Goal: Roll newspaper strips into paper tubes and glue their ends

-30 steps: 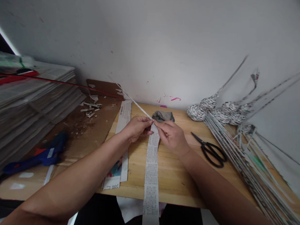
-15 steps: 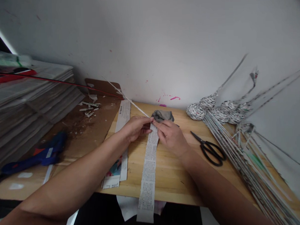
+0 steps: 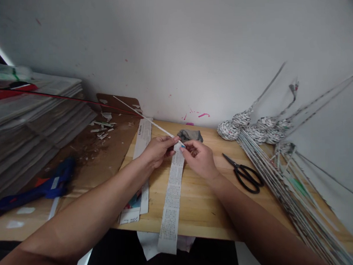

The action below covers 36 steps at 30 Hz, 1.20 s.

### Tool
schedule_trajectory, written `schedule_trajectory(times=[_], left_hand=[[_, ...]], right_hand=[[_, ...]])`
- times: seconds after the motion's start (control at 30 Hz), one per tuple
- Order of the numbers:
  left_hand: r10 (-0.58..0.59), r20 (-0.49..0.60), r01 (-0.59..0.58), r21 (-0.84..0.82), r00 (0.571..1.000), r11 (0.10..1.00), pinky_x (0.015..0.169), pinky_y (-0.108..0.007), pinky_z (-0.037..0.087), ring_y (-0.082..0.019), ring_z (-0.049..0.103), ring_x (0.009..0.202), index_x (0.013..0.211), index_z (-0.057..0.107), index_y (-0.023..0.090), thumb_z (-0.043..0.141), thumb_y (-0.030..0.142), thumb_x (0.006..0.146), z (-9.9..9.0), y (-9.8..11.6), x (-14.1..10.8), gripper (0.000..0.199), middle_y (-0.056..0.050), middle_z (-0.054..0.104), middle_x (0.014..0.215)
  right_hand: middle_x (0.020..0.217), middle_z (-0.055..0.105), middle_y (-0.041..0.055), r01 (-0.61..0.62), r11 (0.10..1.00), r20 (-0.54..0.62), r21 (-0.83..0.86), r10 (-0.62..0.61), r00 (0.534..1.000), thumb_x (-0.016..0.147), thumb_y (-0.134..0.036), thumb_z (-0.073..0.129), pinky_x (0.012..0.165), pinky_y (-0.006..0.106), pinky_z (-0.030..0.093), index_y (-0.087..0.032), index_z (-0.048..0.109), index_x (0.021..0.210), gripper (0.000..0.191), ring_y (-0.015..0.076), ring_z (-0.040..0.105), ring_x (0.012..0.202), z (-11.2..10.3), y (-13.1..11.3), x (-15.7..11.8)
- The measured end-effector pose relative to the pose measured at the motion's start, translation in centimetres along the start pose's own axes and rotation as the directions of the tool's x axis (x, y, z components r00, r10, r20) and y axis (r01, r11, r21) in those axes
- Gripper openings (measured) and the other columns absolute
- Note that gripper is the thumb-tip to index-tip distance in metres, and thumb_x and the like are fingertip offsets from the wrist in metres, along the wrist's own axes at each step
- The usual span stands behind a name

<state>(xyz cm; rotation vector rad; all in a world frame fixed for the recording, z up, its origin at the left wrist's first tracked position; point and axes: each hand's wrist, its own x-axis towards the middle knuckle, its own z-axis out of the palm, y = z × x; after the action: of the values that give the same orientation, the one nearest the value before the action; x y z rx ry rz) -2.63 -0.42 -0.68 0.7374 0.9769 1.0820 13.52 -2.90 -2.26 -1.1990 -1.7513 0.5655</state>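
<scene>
A long printed newspaper strip (image 3: 171, 202) hangs from my fingers over the table's front edge. Its top end is rolled into a thin white paper tube (image 3: 144, 116), which slants up to the far left. My left hand (image 3: 159, 150) is closed, with thumb and forefinger pinching the tube where it meets the strip. Just to the right, my right hand (image 3: 202, 158) is closed on the strip's top right corner, where a bit of blue shows. Behind the fingertips lies a crumpled grey cloth (image 3: 191, 136).
Black-handled scissors (image 3: 244, 172) lie at right, beside a bundle of paper tubes (image 3: 267, 175) and woven paper balls (image 3: 228, 130). More paper strips (image 3: 142, 141) lie left of the hanging one. Further left are a blue glue gun (image 3: 52, 185) and stacked newspapers (image 3: 39, 118).
The paper tube now slants lower and shows more of its length. My right fingers have shifted from pressing near the left fingertips to the strip's corner. The strip's lower end has risen slightly.
</scene>
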Motion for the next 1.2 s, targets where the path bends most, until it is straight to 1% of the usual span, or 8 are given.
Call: schedule_trajectory(times=[0.17, 0.37, 0.5, 0.6, 0.77, 1.0, 1.07, 1.2], left_hand=[[0.026, 0.046, -0.029, 0.048, 0.999, 0.998, 0.048, -0.017, 0.038, -0.007, 0.051, 0.057, 0.073, 0.070, 0.012, 0.086, 0.034, 0.059, 0.2, -0.3, -0.2, 0.031, 0.000, 0.062, 0.067], [0.069, -0.006, -0.067, 0.171, 0.998, 0.983, 0.051, -0.020, 0.037, -0.009, 0.052, 0.060, 0.068, 0.066, 0.014, 0.085, 0.040, 0.057, 0.3, -0.1, -0.6, 0.034, 0.000, 0.062, 0.067], [0.099, -0.021, -0.092, 0.220, 0.995, 0.971, 0.050, -0.021, 0.036, -0.011, 0.052, 0.062, 0.068, 0.066, 0.014, 0.085, 0.040, 0.056, 0.4, 0.0, -0.7, 0.033, -0.001, 0.063, 0.069], [0.103, -0.011, -0.097, 0.243, 0.995, 0.965, 0.048, -0.021, 0.035, -0.011, 0.053, 0.062, 0.070, 0.068, 0.014, 0.084, 0.038, 0.058, 0.4, 0.0, -0.6, 0.031, -0.002, 0.064, 0.070], [0.092, -0.015, -0.083, 0.314, 0.996, 0.946, 0.048, -0.021, 0.038, -0.011, 0.054, 0.059, 0.071, 0.067, 0.014, 0.076, 0.032, 0.071, 0.2, 0.0, -0.5, 0.020, -0.003, 0.063, 0.067], [0.067, 0.040, -0.077, 0.378, 0.997, 0.923, 0.044, -0.021, 0.037, -0.010, 0.051, 0.052, 0.069, 0.066, 0.013, 0.068, 0.028, 0.078, 0.1, 0.1, -0.4, 0.017, -0.002, 0.061, 0.060], [0.063, 0.047, -0.076, 0.375, 0.997, 0.924, 0.042, -0.020, 0.035, -0.009, 0.049, 0.049, 0.069, 0.065, 0.013, 0.070, 0.029, 0.077, 0.0, 0.1, -0.3, 0.019, -0.001, 0.060, 0.058], [0.025, 0.074, -0.048, 0.323, 0.997, 0.945, 0.040, -0.017, 0.035, -0.008, 0.050, 0.048, 0.068, 0.062, 0.013, 0.075, 0.031, 0.073, -0.1, -0.1, -0.2, 0.024, 0.000, 0.059, 0.058]], right_hand=[[0.074, 0.066, 0.0020, -0.123, 0.973, 0.023, 0.197, 0.121, 0.992, 0.084, -0.036, 0.063, 0.058, 0.025, 0.048, -0.020, 0.062, 0.085, 0.017, 0.0132, 0.059, 0.063, 0.7, 0.3, 0.0], [0.083, 0.069, 0.0038, -0.143, 0.949, 0.032, 0.282, 0.139, 0.990, 0.085, -0.038, 0.061, 0.061, 0.025, 0.049, -0.020, 0.062, 0.092, 0.019, 0.0145, 0.063, 0.069, 0.9, 0.2, -0.2], [0.073, 0.066, 0.0000, -0.216, 0.898, 0.067, 0.384, 0.207, 0.976, 0.083, -0.039, 0.062, 0.055, 0.024, 0.045, -0.021, 0.060, 0.084, 0.018, 0.0132, 0.059, 0.060, 1.0, 0.2, -0.1], [0.067, 0.062, -0.0028, -0.314, 0.804, 0.121, 0.505, 0.294, 0.948, 0.078, -0.039, 0.066, 0.050, 0.023, 0.043, -0.022, 0.057, 0.080, 0.019, 0.0121, 0.055, 0.055, 1.3, 0.3, -0.1], [0.059, 0.057, -0.0048, -0.504, 0.636, 0.245, 0.584, 0.454, 0.857, 0.072, -0.039, 0.069, 0.043, 0.023, 0.039, -0.021, 0.055, 0.076, 0.022, 0.0118, 0.051, 0.048, 1.3, -0.3, 0.0], [0.062, 0.061, -0.0030, -0.601, 0.525, 0.420, 0.602, 0.431, 0.798, 0.070, -0.036, 0.070, 0.043, 0.022, 0.037, -0.019, 0.058, 0.081, 0.024, 0.0112, 0.053, 0.049, 0.6, -0.4, 0.1], [0.061, 0.060, -0.0023, -0.603, 0.548, 0.413, 0.580, 0.441, 0.797, 0.072, -0.042, 0.070, 0.042, 0.021, 0.035, -0.019, 0.058, 0.077, 0.027, 0.0105, 0.053, 0.048, 0.6, -0.4, 0.2], [0.056, 0.060, -0.0028, -0.536, 0.684, 0.296, 0.495, 0.447, 0.844, 0.071, -0.043, 0.072, 0.042, 0.020, 0.035, -0.018, 0.055, 0.068, 0.030, 0.0084, 0.050, 0.045, 0.7, -0.3, 0.2]])
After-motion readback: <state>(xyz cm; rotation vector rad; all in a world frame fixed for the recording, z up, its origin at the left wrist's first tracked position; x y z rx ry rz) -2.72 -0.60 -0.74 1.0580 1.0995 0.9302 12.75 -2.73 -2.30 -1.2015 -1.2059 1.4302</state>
